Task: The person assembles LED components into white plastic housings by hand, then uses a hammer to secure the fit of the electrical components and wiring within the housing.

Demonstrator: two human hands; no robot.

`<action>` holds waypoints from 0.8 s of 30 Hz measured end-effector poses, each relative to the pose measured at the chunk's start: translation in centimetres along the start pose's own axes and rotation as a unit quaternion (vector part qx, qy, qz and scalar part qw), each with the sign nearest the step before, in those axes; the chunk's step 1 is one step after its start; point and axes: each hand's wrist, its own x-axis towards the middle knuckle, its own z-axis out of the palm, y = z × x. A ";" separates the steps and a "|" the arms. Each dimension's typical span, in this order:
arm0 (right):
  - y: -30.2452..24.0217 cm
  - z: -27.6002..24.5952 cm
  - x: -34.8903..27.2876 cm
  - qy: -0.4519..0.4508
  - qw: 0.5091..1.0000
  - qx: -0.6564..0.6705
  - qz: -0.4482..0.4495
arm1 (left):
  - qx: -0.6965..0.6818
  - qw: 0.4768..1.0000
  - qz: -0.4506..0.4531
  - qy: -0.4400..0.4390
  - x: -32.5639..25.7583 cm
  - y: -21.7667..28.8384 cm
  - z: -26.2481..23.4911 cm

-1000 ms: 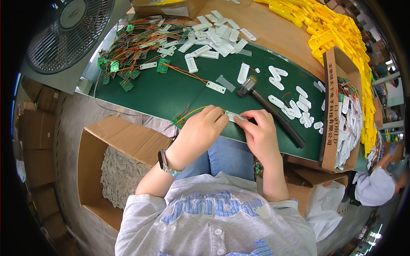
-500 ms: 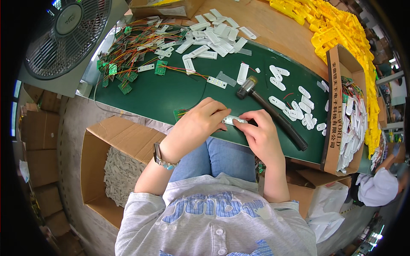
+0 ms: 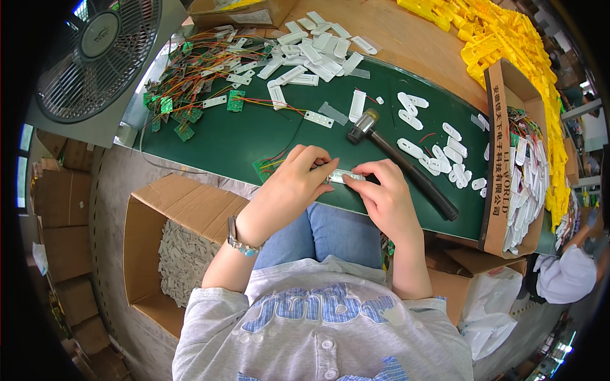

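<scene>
At the table's near edge I hold a small white plastic casing (image 3: 346,174) with a light strip-like face. My right hand (image 3: 389,190) grips its right end between thumb and fingers. My left hand (image 3: 295,178) is closed in a pinch at the casing's left end; what lies between its fingertips is hidden. Beside the left hand, partly behind it, a green circuit board (image 3: 261,167) trails red and yellow wires toward that hand. A mallet (image 3: 406,162) with a black handle lies beyond the right hand.
Wired circuit boards (image 3: 184,114) pile up at the far left, near a fan (image 3: 98,60). White casings (image 3: 318,54) heap at the back; oval white covers (image 3: 410,148) lie right. A cardboard box (image 3: 492,159) holds wired strips. An open carton (image 3: 143,254) of pale pieces stands left below.
The left hand's fingers have shifted slightly at the casing's left end, and more of the green board shows beside them. The right hand stays on the casing. The whole view has shifted a little.
</scene>
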 end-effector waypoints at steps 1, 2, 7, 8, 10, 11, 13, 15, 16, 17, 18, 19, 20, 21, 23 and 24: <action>0.0 0.0 0.0 0.002 1.000 -0.002 0.000 | 0.000 1.000 0.001 0.000 0.0 0.1 0.0; 0.0 0.0 0.0 0.003 1.000 -0.002 -0.001 | -0.002 1.000 -0.001 0.003 0.0 0.1 0.1; -0.1 0.1 -0.1 0.011 1.000 -0.005 -0.004 | 0.028 0.999 0.030 0.024 0.0 -0.3 0.5; -0.1 0.1 -0.1 0.012 1.000 -0.010 -0.001 | 0.034 0.998 0.035 0.034 -0.1 -0.5 0.7; -0.1 0.0 -0.1 0.009 1.000 -0.002 0.002 | 0.034 0.997 0.044 0.045 0.0 -0.5 1.0; -0.1 0.0 -0.1 0.010 1.000 -0.007 0.003 | 0.036 0.997 0.036 0.056 0.0 -0.4 1.1; -0.1 0.1 -0.1 0.014 1.000 -0.005 0.003 | 0.034 0.997 0.031 0.069 0.0 -0.5 1.2; -0.4 0.1 0.0 0.011 1.000 -0.020 0.000 | 0.042 0.994 0.060 0.084 -0.2 -0.8 1.4; -0.4 0.0 0.0 0.009 1.000 -0.030 -0.003 | 0.038 0.994 0.062 0.088 -0.2 -0.9 1.4; -0.5 -0.1 0.1 0.006 0.999 -0.034 -0.003 | 0.039 0.993 0.058 0.094 -0.4 -1.0 1.5; -0.6 -0.3 0.3 0.000 0.999 -0.045 -0.013 | 0.041 0.993 0.053 0.101 -0.4 -1.1 1.5; -0.7 -0.4 0.5 -0.007 0.998 -0.056 -0.022 | 0.037 0.992 0.053 0.105 -0.4 -1.0 1.5; -0.8 -0.6 0.7 -0.009 0.998 -0.060 -0.024 | 0.026 0.993 0.053 0.104 -0.3 -1.0 1.3; -0.9 -0.9 0.9 -0.026 0.997 -0.069 -0.027 | 0.015 0.993 0.054 0.104 -0.3 -1.0 1.2; -1.0 -1.7 1.6 -0.045 0.995 -0.080 -0.035 | 0.015 0.992 0.059 0.106 -0.3 -1.2 1.5; -1.1 -2.3 2.1 -0.087 0.994 -0.063 -0.029 | 0.018 0.992 0.064 0.105 -0.4 -1.3 1.6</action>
